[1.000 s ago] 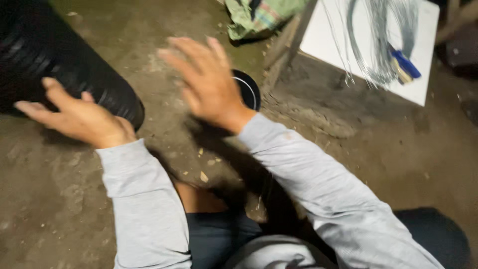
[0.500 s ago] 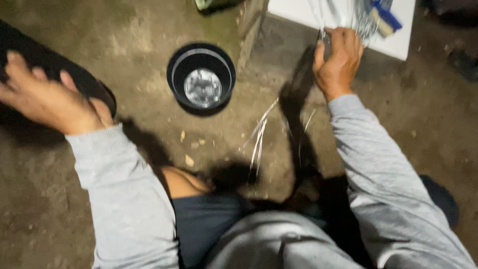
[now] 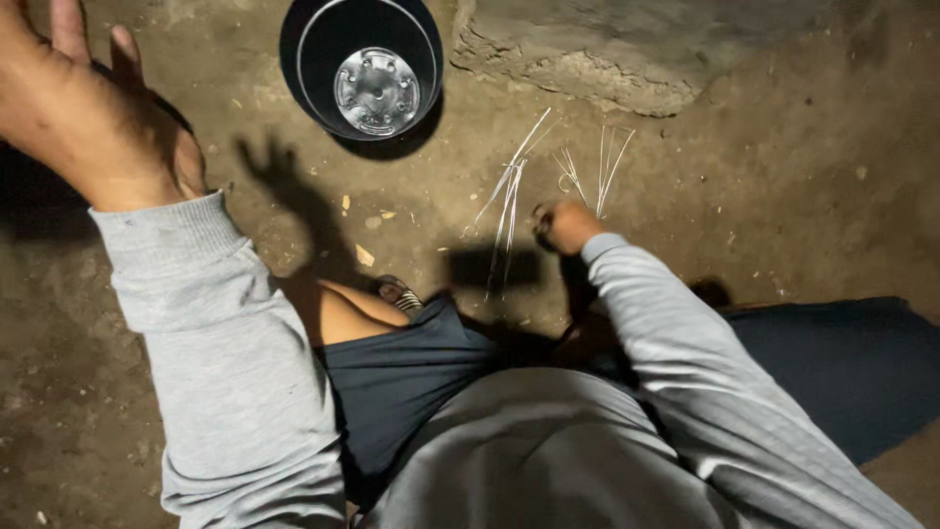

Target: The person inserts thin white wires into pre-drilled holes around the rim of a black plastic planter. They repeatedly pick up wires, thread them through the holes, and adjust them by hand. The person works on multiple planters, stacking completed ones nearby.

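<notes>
Down on the dirt floor, fingers first:

Right fingers: curled into a closed fist on the right hand (image 3: 565, 225), knuckles down among the thin wires (image 3: 509, 201); whether a strand is pinched inside I cannot tell.

Left fingers: spread wide and holding nothing, the left hand (image 3: 93, 122) raised at the upper left, its shadow thrown on the floor below the pot.

Wires: pale, thin strands lying loose on the dirt floor (image 3: 783, 176), fanned in two small groups just above and left of the right fist, some touching it.

Pot: a round black pot (image 3: 304, 59) with a shiny perforated metal disc (image 3: 377, 91) in its bottom, standing open-side up, well apart from the wires.

Ledge: a rough broken concrete edge (image 3: 587, 64) beyond the wires.

Body: grey sleeves, dark shorts, one knee bent toward the pot.

Risk: the strands are fine and scattered, so a blind grab in this low light could bend them, leave some behind, or prick the skin.
</notes>
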